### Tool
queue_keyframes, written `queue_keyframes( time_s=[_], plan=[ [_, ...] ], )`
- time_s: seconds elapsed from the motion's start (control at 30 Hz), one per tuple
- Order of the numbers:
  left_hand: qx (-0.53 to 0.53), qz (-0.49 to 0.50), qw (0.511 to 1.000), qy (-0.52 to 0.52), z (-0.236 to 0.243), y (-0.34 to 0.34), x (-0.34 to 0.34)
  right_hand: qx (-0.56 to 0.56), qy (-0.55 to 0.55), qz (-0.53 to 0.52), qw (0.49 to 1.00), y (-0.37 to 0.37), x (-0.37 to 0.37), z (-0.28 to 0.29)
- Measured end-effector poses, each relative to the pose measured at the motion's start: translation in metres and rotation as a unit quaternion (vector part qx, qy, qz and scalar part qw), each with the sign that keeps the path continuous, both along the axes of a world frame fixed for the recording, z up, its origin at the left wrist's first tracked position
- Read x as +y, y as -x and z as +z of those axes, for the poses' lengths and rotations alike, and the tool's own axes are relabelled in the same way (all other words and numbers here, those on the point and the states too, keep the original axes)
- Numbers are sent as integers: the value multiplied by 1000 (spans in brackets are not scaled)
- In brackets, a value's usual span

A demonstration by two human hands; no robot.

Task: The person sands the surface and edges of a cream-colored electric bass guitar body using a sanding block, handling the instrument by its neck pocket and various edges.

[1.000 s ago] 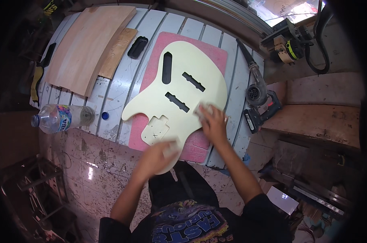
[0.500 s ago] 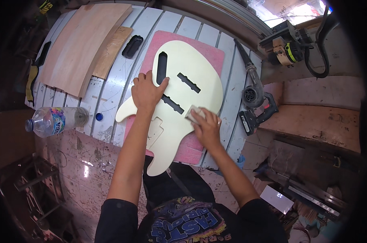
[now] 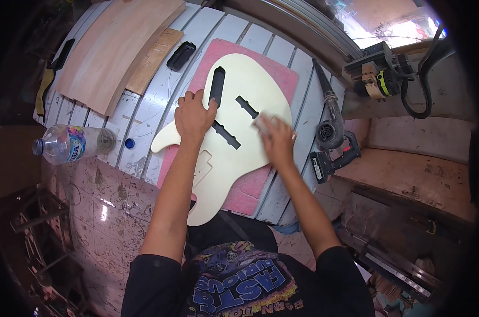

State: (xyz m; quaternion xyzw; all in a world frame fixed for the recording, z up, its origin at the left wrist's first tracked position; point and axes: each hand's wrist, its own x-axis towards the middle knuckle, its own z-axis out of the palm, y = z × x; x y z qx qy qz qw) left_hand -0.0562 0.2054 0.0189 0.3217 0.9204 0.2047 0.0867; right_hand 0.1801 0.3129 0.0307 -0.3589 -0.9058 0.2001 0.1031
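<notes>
A cream guitar body [image 3: 230, 174] with dark routed cavities and a pale neck pocket lies on a pink mat [image 3: 245, 195] on the slatted white table [image 3: 297, 68]. My left hand [image 3: 195, 116] rests on the body's left side beside the long dark cavity, fingers apart and holding nothing. My right hand [image 3: 276, 140] is slightly motion-blurred on the right half of the body, closed over a small pale pad [image 3: 259, 120] at the lower end of the upper short cavity.
Wooden boards [image 3: 112, 53] and a small black case [image 3: 180, 55] lie at upper left. A plastic bottle [image 3: 75, 143] and blue cap [image 3: 129, 143] are at left. A cordless blower [image 3: 330, 128] lies at right, below a clamped machine [image 3: 374, 71].
My left hand has moved from the near end of the body up to its left side. My right hand with the pad has shifted upward over the surface since half a second ago.
</notes>
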Motion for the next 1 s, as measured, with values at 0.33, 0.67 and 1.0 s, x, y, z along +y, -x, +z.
queue_keyframes(
  time_s=[0.33, 0.67, 1.0],
  plan=[
    [28, 20, 999, -30, -5, -1, -2, 34, -10, 113, 993, -17, -68, 3],
    [-6, 13, 1000, -8, 2, -1, 2, 32, -29, 125, 991, -15, -111, -2],
    [20, 19, 999, -32, -1, -2, 4, 20, -87, 77, 993, -2, -94, -12]
  ],
)
